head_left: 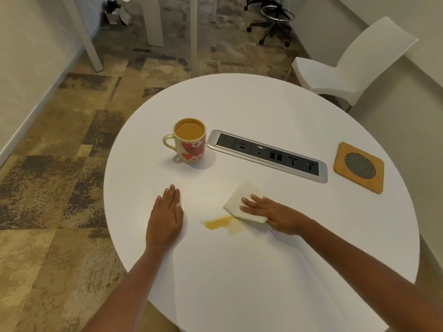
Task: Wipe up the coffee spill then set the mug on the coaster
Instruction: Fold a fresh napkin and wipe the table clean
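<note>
Resting flat on the round white worktop (263, 271), both hands sit nearest the camera, one on each side of the coffee spill (221, 222), which serves as the reference point. The left hand (165, 218) lies palm down just left of the spill, fingers extended and close together, holding nothing and clear of the liquid. The right hand (271, 213) lies just right of the spill, fingers spread and pressed flat onto a folded white paper towel (242, 202). The towel's lower left corner touches the upper right edge of the spill; the rest of the towel extends up and to the right from that point. The spill is a tan, elongated puddle with a paler smear at its right end.

Beyond the spill and slightly to its left stands the mug (190, 142), upright, cream with red hearts, handle pointing left, filled nearly to the rim with light brown coffee. Just right of the mug, beyond the spill, a silver and black socket panel (267, 155) is set into the worktop, running diagonally. Well to the right of the spill, past the panel's far end, lies the coaster (358, 167), square, tan, with a dark meshed round centre, nothing on it. Farthest from the spill, off the worktop, stand a white chair (347, 65) and patterned carpet (60, 176).
</note>
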{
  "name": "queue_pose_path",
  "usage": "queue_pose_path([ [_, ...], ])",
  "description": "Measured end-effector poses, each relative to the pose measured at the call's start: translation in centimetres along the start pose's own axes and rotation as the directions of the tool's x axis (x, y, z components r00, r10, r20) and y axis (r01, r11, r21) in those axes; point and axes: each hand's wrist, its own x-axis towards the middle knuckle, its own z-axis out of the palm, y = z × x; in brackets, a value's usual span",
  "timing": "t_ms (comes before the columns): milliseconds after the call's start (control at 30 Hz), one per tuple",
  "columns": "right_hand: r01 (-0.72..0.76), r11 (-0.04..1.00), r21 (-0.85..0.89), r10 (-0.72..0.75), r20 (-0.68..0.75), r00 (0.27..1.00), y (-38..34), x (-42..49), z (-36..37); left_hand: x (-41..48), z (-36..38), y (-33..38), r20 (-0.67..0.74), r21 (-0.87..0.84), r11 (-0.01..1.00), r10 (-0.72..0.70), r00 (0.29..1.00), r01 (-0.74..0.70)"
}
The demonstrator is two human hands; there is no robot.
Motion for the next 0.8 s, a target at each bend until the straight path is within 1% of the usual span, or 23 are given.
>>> queue_pose_path([
  [100, -0.151, 0.969, 0.196, 0.181, -0.145, 0.973, -0.3, -2.0, 2.2, -0.1, -0.1, 0.1, 0.012, 0.024, 1.000, 0.005, 1.000, -0.005],
  [167, -0.228, 0.913, 0.339, 0.308, -0.207, 0.929, -1.6, -2.3, 3.5, 0.0, -0.1, 0.1, 0.020, 0.020, 1.000, 0.003, 1.000, -0.003],
  [233, -0.274, 0.858, 0.434, 0.403, -0.239, 0.883, -3.3, -1.9, 4.4, -0.1, -0.2, 0.2, 0.023, 0.018, 1.000, -0.002, 1.000, 0.002],
  [300, -0.350, 0.819, 0.454, 0.497, -0.258, 0.828, -5.1, -0.9, 5.0, -0.2, -0.1, 0.2, 0.029, 0.027, 1.000, -0.003, 1.000, 0.002],
  [367, -0.457, 0.782, 0.423, 0.589, -0.264, 0.764, -7.1, 0.2, 5.5, -0.2, 0.0, 0.1, 0.033, 0.025, 1.000, 0.002, 0.999, -0.002],
  [433, -0.550, 0.745, 0.376, 0.652, -0.238, 0.720, -9.3, 1.3, 5.7, -0.3, 0.0, 0.1, 0.014, -0.003, 1.000, 0.005, 1.000, -0.005],
  [467, -0.585, 0.720, 0.374, 0.683, -0.232, 0.693, -10.7, 1.9, 5.8, -0.4, 0.0, 0.2, -0.001, -0.026, 1.000, 0.003, 1.000, -0.003],
  [533, -0.619, 0.695, 0.365, 0.718, -0.314, 0.621, -13.2, 3.4, 6.2, -0.5, -0.1, 0.2, -0.033, -0.108, 0.994, -0.024, 0.999, 0.021],
  [567, -0.619, 0.689, 0.378, 0.725, -0.335, 0.602, -14.2, 4.3, 6.5, -0.5, -0.2, 0.3, -0.048, -0.167, 0.985, -0.053, 0.997, 0.044],
  [600, -0.606, 0.671, 0.427, 0.736, -0.289, 0.612, -15.1, 5.1, 6.4, -0.5, -0.2, 0.3, -0.060, -0.226, 0.972, -0.086, 0.995, 0.070],
  [633, -0.602, 0.664, 0.444, 0.741, -0.284, 0.608, -16.2, 5.9, 6.4, -0.5, -0.3, 0.2, -0.067, -0.278, 0.956, -0.119, 0.991, 0.096],
  [667, -0.571, 0.676, 0.466, 0.725, -0.284, 0.627, -17.4, 6.5, 6.4, -0.5, -0.4, 0.2, -0.072, -0.322, 0.939, -0.149, 0.986, 0.118],
  [700, -0.536, 0.690, 0.487, 0.710, -0.312, 0.631, -18.2, 7.2, 6.5, -0.5, -0.5, 0.1, -0.076, -0.360, 0.922, -0.179, 0.981, 0.140],
  [733, -0.533, 0.675, 0.510, 0.709, -0.248, 0.660, -18.9, 7.7, 6.5, -0.5, -0.6, 0.0, -0.082, -0.394, 0.905, -0.209, 0.974, 0.161],
  [767, -0.540, 0.647, 0.538, 0.716, -0.185, 0.673, -19.3, 8.2, 6.4, -0.5, -0.7, 0.1, -0.090, -0.426, 0.886, -0.241, 0.966, 0.181],
  [800, -0.549, 0.622, 0.558, 0.728, -0.155, 0.668, -19.6, 8.6, 5.9, -0.5, -0.8, 0.2, -0.098, -0.459, 0.866, -0.269, 0.958, 0.197],
])
